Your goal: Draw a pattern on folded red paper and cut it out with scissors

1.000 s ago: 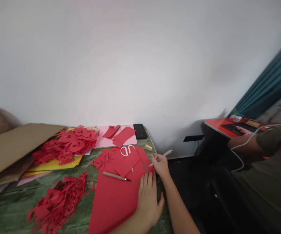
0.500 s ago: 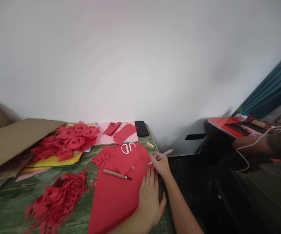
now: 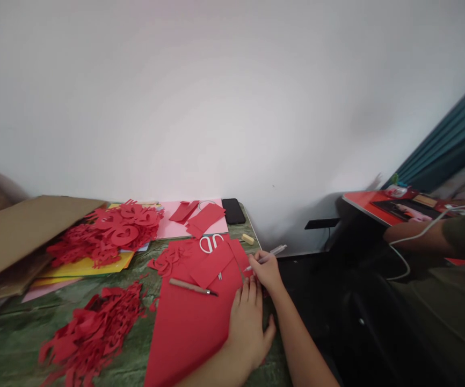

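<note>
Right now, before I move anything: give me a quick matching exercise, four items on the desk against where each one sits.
Items:
1. phone
2. craft knife
3. pen-shaped tool
4. red cutout pile

Places:
A. in the right hand
B. on the red sheet
C. on the green tabletop, left of the red sheet
D. beside the pink sheet

Pairs: 1-D, 2-B, 3-A, 4-C
</note>
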The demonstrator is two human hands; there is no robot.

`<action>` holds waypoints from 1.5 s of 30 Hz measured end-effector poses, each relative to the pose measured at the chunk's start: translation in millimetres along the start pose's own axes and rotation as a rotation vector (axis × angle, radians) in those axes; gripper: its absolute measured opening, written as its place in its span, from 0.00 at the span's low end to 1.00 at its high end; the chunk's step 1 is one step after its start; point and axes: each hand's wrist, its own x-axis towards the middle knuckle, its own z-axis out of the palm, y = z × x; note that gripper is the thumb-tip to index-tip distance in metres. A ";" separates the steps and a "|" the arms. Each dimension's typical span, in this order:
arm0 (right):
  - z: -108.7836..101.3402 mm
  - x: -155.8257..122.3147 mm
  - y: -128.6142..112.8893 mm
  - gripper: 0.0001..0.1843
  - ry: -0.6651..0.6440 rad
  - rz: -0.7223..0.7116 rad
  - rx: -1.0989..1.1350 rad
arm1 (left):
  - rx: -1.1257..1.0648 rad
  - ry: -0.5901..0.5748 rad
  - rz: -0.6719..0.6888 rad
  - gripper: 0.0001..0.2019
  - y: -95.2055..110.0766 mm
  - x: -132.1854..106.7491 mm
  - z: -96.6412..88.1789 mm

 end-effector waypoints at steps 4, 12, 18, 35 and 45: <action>-0.7 1.2 0.0 0.18 0.015 -0.010 -0.002 | 0.011 -0.015 -0.003 0.29 1.6 0.2 -4.0; -0.7 -1.5 -2.5 0.18 -0.033 0.010 0.022 | 0.021 -0.035 -0.007 0.30 3.2 1.2 -7.5; -1.2 -0.8 -3.3 0.18 -0.029 0.011 0.019 | 0.012 -0.018 -0.007 0.30 2.7 1.1 -6.1; -1.6 1.8 -0.6 0.16 0.017 -0.026 -0.021 | 0.008 -0.013 -0.005 0.30 0.4 1.4 -1.7; -1.7 1.1 -3.5 0.15 -0.003 -0.020 -0.021 | 0.000 -0.046 -0.013 0.30 2.0 1.9 -6.2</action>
